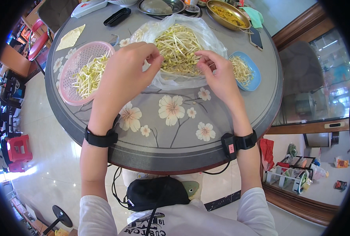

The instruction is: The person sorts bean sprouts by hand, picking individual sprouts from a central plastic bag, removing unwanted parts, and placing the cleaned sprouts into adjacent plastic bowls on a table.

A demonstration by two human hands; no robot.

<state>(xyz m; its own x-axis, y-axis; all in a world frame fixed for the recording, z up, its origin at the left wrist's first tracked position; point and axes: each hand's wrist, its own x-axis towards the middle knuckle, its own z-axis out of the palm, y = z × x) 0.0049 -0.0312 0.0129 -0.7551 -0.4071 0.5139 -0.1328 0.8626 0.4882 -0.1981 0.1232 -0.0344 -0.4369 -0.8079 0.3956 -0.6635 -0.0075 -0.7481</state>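
Note:
A heap of soybean sprouts (178,47) lies in an opened clear plastic bag (213,35) on the round table. My left hand (133,65) is over the bag's left side, thumb and fingers bent together; whether a sprout is between them is hidden. At the heap's right edge, my right hand (217,66) has curled fingers with the tips by the sprouts, and any hold is too small to make out. To the left, a pink plastic colander (70,73) holds sprouts, partly behind my left wrist. A blue dish (255,70) with thin sprout pieces sits right of my right hand.
Along the far side stand a golden pan (211,6) of yellow food, a metal plate (179,3) with a pale lump, and a black tray (117,17). A smartphone (256,39) lies near the right rim. A pale cloth (70,38) is at the left.

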